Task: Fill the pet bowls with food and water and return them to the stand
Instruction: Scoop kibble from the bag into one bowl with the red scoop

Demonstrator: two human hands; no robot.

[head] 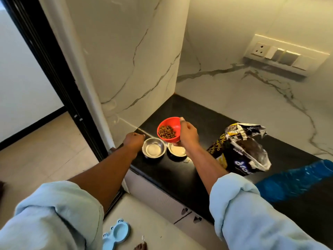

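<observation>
The right hand (pixel 188 135) gripped a red cup (pixel 169 129) of kibble above two steel bowls (pixel 154 147) on the desk (pixel 180 174); the left hand (pixel 134 141) was loosely curled, empty.

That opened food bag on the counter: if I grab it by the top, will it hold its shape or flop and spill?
The food bag looks floppy: its torn mouth is crumpled and gapes sideways. It lies tilted on the black counter, so lifting by the top could probably tip kibble out. The glossy film may be slippery.

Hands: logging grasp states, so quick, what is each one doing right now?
Left hand: closed, resting beside the steel bowl, holding nothing visible.
Right hand: holding the red cup of kibble.
</observation>
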